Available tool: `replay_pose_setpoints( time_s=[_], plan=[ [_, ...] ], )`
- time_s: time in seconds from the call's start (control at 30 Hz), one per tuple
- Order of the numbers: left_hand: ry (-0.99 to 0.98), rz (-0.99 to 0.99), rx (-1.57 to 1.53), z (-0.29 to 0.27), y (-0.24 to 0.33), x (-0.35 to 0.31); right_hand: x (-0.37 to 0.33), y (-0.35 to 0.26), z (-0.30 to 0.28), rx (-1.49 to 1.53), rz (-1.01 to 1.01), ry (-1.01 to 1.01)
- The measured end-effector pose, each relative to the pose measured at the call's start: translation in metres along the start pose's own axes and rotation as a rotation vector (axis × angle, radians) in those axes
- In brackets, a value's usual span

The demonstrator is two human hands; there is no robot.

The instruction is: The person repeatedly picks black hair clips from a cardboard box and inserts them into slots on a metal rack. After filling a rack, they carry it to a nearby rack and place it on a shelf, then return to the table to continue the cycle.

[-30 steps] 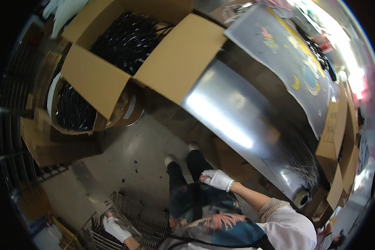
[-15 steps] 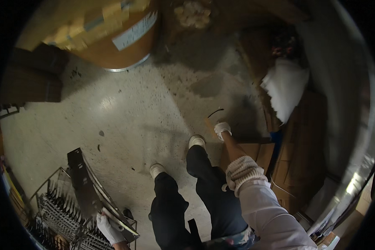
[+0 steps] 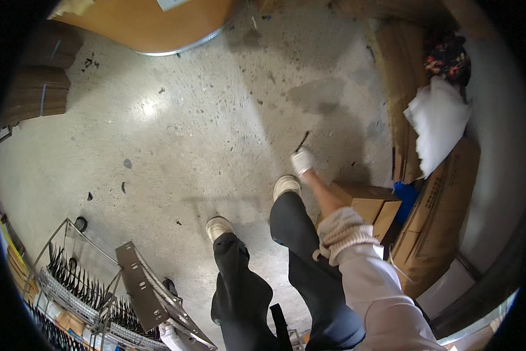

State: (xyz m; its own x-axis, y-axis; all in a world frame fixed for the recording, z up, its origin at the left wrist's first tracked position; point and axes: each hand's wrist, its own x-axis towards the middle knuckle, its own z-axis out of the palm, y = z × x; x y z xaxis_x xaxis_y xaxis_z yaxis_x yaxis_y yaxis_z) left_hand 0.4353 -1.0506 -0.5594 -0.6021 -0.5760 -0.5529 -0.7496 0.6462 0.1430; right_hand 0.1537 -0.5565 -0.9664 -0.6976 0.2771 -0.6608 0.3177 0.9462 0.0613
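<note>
My right hand [image 3: 302, 161], in a white glove, reaches forward above the floor, past my right shoe. Its fingers are closed on a thin, dark, slightly curved strip [image 3: 303, 140] that sticks out beyond them; its exact kind does not show. My left hand [image 3: 170, 338], also gloved, is at the lower edge, closed on the frame of a wire rack cart [image 3: 108, 257]. A dark metal plate with holes [image 3: 141, 286] stands along the cart's side and hides part of those fingers. Rows of black hooked pieces [image 3: 78, 281] fill the rack.
Cardboard boxes [image 3: 362, 202] stand close by my right arm, with a long carton [image 3: 438, 216] and white sheeting [image 3: 441, 120] beyond. A large brown drum [image 3: 152, 26] is ahead. Flat cardboard stacks [image 3: 35, 93] sit at the far left. Small dark scraps [image 3: 127, 164] dot the concrete floor.
The view has shifted, so the drum sits higher. My right hand has moved slightly forward and left in the picture, and the dark strip now points more upright. The cart's plate has swung nearer my legs.
</note>
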Motion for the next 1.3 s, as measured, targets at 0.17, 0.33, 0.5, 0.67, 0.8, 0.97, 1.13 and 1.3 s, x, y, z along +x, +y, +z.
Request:
replay_pose_setpoints(
  time_s=[0.17,0.33,0.5,0.67,0.8,0.97,1.13,1.3],
  plan=[
    [-0.106,-0.341,-0.486,-0.038,-0.018,-0.061,-0.18,-0.107,-0.143,0.592,-0.347,-0.086],
    [-0.069,-0.246,-0.365,-0.125,0.092,-0.144,-0.318,-0.185,-0.403,1.042,-0.859,0.347],
    [0.054,-0.105,-0.787,-0.203,0.172,-0.208,-0.347,-0.268,-0.628,1.315,-0.923,0.642],
    [-0.096,-0.248,-0.905,-0.245,0.207,-0.221,-0.368,-0.283,-0.754,1.227,-0.816,0.593],
    [-0.164,-0.03,-0.846,-0.266,0.237,-0.225,-0.438,-0.193,-0.716,0.877,-1.171,0.814],
    [-0.28,0.326,-0.444,-0.29,0.25,-0.221,-0.608,0.059,-0.569,0.926,-0.491,0.44],
    [-0.274,0.676,-0.301,-0.298,0.278,-0.214,-0.765,0.298,-0.462,0.556,0.515,0.596],
    [-0.428,0.491,-0.534,-0.304,0.324,-0.236,-0.759,0.37,-0.389,0.556,0.652,0.514]
  ],
)
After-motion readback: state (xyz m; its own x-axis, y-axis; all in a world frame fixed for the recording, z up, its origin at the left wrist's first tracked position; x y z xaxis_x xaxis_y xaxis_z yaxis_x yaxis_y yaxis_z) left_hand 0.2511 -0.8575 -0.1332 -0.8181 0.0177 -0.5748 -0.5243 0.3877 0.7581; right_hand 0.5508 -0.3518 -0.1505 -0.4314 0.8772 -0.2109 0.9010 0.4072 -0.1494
